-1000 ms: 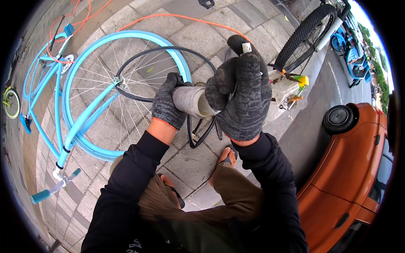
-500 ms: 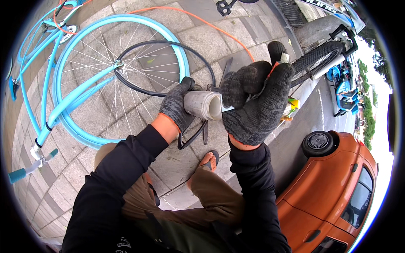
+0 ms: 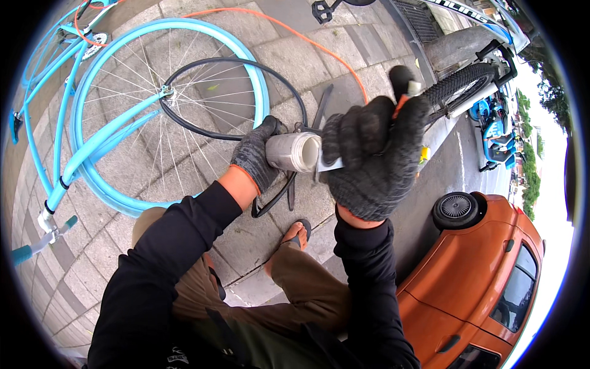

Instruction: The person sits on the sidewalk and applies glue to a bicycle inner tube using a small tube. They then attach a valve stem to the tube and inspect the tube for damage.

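Observation:
My left hand, in a dark grey knit glove with an orange cuff, is closed round a dirty-white cylinder lying sideways. Its round end faces right and shows ring-like edges; a roll or an open jar, I cannot tell which. My right hand, gloved alike, is closed on a slim tool with an orange body and a pale end sticking up past the fingers. Low on that fist, a flat pale piece points at the cylinder's open end. A black inner tube loops behind my left hand, over the wheel.
A light-blue bicycle wheel and frame lie on the paving at left. An orange hose crosses behind. A flat dark bar rests beyond my hands. An orange car stands at right, a knobbly-tyred bicycle wheel at upper right.
The right fist has turned slightly and sits a little lower, its fingers curled tighter round the tool. The left hand keeps its grip on the cylinder. The whole view has shifted slightly.

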The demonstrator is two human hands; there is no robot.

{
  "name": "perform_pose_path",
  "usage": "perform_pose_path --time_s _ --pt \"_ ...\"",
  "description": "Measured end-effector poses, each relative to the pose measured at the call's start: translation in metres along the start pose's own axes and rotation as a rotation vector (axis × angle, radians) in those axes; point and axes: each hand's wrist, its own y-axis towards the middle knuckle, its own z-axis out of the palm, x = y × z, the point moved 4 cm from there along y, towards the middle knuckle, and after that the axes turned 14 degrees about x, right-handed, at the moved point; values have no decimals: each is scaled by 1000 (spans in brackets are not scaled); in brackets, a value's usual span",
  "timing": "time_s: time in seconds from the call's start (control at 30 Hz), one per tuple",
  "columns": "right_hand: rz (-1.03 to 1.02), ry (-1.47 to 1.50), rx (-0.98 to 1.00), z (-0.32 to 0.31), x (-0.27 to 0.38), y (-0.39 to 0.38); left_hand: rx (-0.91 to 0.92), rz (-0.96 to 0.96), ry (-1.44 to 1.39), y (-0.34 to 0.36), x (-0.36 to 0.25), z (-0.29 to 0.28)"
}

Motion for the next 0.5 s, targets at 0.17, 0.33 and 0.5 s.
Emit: perform_pose_path --time_s 0.17,0.33,0.5 --pt "-106 39 -6 -7 23 7 8 -6 48 -6 5 9" --pt "-73 22 -27 -14 9 7 25 -12 25 -3 1 4" --pt "6 -308 -47 -20 -8 -6 115 -66 17 7 2 -10"
